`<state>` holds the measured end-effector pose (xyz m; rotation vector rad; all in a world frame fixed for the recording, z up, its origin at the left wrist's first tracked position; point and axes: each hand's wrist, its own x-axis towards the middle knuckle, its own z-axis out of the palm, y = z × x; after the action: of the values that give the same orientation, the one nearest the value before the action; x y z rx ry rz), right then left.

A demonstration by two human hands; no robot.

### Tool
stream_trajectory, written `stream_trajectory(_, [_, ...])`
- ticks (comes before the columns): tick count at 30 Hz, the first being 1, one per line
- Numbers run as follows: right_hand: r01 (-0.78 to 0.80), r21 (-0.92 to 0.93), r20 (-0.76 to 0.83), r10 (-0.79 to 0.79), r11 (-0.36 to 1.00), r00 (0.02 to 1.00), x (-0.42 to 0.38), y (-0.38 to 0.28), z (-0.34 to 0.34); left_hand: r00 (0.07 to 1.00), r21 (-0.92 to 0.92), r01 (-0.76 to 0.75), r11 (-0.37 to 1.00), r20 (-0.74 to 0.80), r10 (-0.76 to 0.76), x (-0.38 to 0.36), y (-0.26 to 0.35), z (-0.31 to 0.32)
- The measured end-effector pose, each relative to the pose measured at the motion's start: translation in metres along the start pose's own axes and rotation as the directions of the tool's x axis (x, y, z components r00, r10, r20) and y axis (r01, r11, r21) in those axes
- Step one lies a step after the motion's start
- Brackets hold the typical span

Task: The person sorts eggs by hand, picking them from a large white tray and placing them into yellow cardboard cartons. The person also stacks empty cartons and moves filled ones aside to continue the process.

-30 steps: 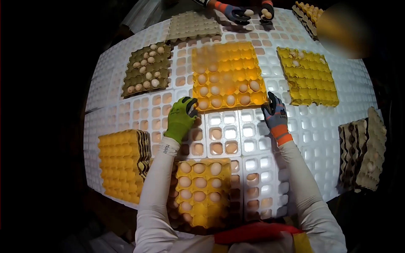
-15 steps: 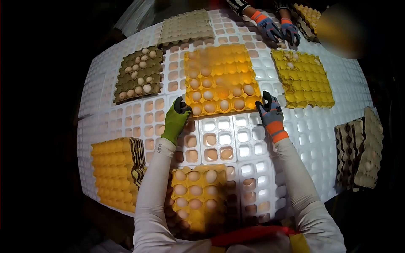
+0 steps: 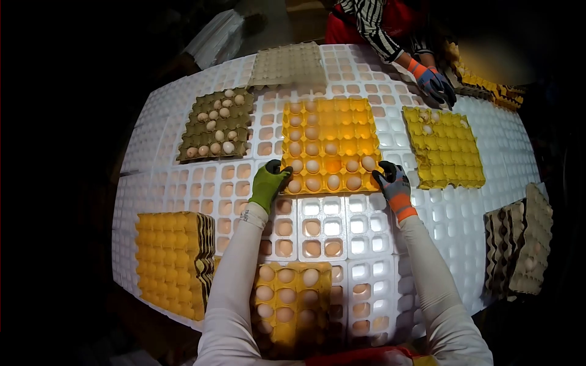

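Note:
An orange egg tray (image 3: 351, 137) lies in front of me, with eggs in its left columns and along its near rows. My left hand (image 3: 270, 182), in a green glove, grips its near left corner with fingers curled over the edge. On the near right corner, my right hand (image 3: 394, 183), in a grey and orange glove, holds the same tray. Beneath and around it are white trays (image 3: 370, 224) with square pockets, some holding eggs. Closest to my body sits another orange tray of eggs (image 3: 284, 294).
Co-worker's gloved hands (image 3: 434, 82) are at the back right, beyond a yellow tray (image 3: 448, 152). A grey-brown tray with eggs (image 3: 213, 125) and stacked orange trays (image 3: 171, 262) are left. An upside-down grey tray (image 3: 287, 64) lies behind; brown trays (image 3: 519, 241) stand right.
The view has tilted up, so everything sits lower in the frame and more of the co-worker shows. The co-worker's hands have come together. Both my hands remain on the orange tray.

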<state>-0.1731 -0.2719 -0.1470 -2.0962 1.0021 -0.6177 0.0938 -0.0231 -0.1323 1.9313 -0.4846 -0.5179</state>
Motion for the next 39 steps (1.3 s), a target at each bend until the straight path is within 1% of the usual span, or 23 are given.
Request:
stream_trajectory(1, [0.007, 0.098, -0.05, -0.002, 0.995, 0.999, -0.004, 0.002, 0.002, 0.993, 0.13, -0.076, 0.989, -0.082, 0.087, 0.011, -0.007, 0.0])
stream_trajectory(2, [0.017, 0.195, -0.098, 0.002, 0.981, 0.995, -0.007, 0.007, 0.006, 0.972, 0.263, -0.135, 0.955, -0.152, 0.18, 0.014, 0.005, -0.002])
stream_trajectory(4, [0.182, 0.099, -0.195, -0.16, 0.978, 0.968, -0.014, 0.013, 0.012, 0.894, 0.387, -0.3, 0.872, -0.206, 0.398, 0.044, 0.021, 0.0])
stream_trajectory(6, [0.301, -0.008, -0.244, -0.294, 0.954, 0.924, -0.018, 0.004, 0.006, 0.88, 0.434, -0.381, 0.816, -0.101, 0.464, 0.081, 0.042, 0.001])
stream_trajectory(8, [0.281, 0.04, -0.234, -0.265, 0.959, 0.936, -0.02, 0.002, 0.005, 0.852, 0.612, -0.379, 0.694, -0.063, 0.52, 0.124, 0.055, 0.008])
stream_trajectory(9, [0.279, 0.043, -0.233, -0.262, 0.959, 0.936, -0.022, 0.002, 0.005, 0.797, 0.689, -0.39, 0.611, -0.081, 0.599, 0.144, 0.058, 0.017])
stream_trajectory(12, [0.314, 0.027, -0.245, -0.299, 0.949, 0.922, -0.021, -0.002, 0.003, 0.75, 0.902, -0.269, 0.337, -0.024, 0.661, 0.175, 0.073, 0.037])
stream_trajectory(13, [0.33, 0.022, -0.257, -0.314, 0.944, 0.914, -0.021, 0.0, 0.004, 0.749, 0.929, -0.259, 0.264, 0.021, 0.662, 0.184, 0.07, 0.042])
stream_trajectory(15, [0.347, 0.011, -0.267, -0.332, 0.938, 0.905, -0.021, 0.001, 0.003, 0.915, 0.869, -0.274, 0.413, 0.102, 0.391, 0.206, 0.071, 0.042])
stream_trajectory(16, [0.348, 0.002, -0.265, -0.335, 0.938, 0.904, -0.022, 0.001, 0.003, 0.958, 0.839, -0.258, 0.479, 0.158, 0.239, 0.206, 0.077, 0.041])
stream_trajectory(17, [0.347, -0.006, -0.263, -0.337, 0.938, 0.904, -0.022, 0.001, 0.003, 0.929, 0.85, -0.333, 0.409, 0.22, 0.298, 0.194, 0.083, 0.037])
stream_trajectory(20, [0.347, -0.023, -0.266, -0.34, 0.938, 0.902, -0.022, -0.001, 0.001, 0.861, 0.768, -0.403, 0.498, 0.134, 0.49, 0.163, 0.084, 0.033])
stream_trajectory(21, [0.346, -0.029, -0.266, -0.34, 0.938, 0.902, -0.022, -0.002, 0.0, 0.823, 0.646, -0.457, 0.611, 0.046, 0.566, 0.153, 0.079, 0.03])
stream_trajectory(22, [0.343, -0.038, -0.27, -0.34, 0.938, 0.901, -0.021, -0.001, 0.001, 0.852, 0.348, -0.498, 0.795, 0.026, 0.523, 0.151, 0.075, 0.028])
stream_trajectory(23, [0.341, -0.045, -0.273, -0.34, 0.939, 0.9, -0.02, -0.001, 0.001, 0.88, 0.008, -0.474, 0.881, 0.028, 0.474, 0.149, 0.073, 0.027])
stream_trajectory(24, [0.339, -0.05, -0.271, -0.339, 0.94, 0.901, -0.02, 0.0, 0.003, 0.906, -0.33, -0.383, 0.863, 0.049, 0.421, 0.145, 0.068, 0.024])
stream_trajectory(25, [0.342, -0.033, -0.28, -0.337, 0.939, 0.899, -0.021, 0.0, 0.002, 0.914, -0.437, -0.317, 0.842, 0.097, 0.394, 0.13, 0.075, 0.021])
stream_trajectory(26, [0.343, -0.022, -0.272, -0.336, 0.939, 0.902, -0.021, 0.0, 0.003, 0.907, -0.489, -0.293, 0.822, 0.13, 0.4, 0.122, 0.073, 0.019])
stream_trajectory(28, [0.347, -0.009, -0.252, -0.338, 0.938, 0.907, -0.022, 0.001, 0.002, 0.851, -0.532, -0.295, 0.794, 0.231, 0.472, 0.108, 0.075, 0.014])
stream_trajectory(31, [0.342, -0.031, -0.249, -0.339, 0.939, 0.907, -0.022, 0.003, 0.003, 0.871, -0.803, 0.014, 0.596, 0.302, 0.388, 0.083, 0.087, 0.016])
stream_trajectory(34, [0.337, -0.022, -0.267, -0.33, 0.941, 0.905, -0.021, 0.002, 0.003, 0.847, -0.882, 0.184, 0.433, 0.366, 0.385, 0.096, 0.07, 0.016])
stream_trajectory(37, [0.329, 0.001, -0.275, -0.316, 0.944, 0.908, -0.021, 0.001, 0.003, 0.733, -0.858, 0.492, 0.148, 0.5, 0.461, 0.105, 0.06, 0.016])
stream_trajectory(39, [0.33, 0.006, -0.273, -0.316, 0.944, 0.909, -0.021, 0.001, 0.003, 0.691, -0.827, 0.552, 0.11, 0.527, 0.495, 0.103, 0.059, 0.018])
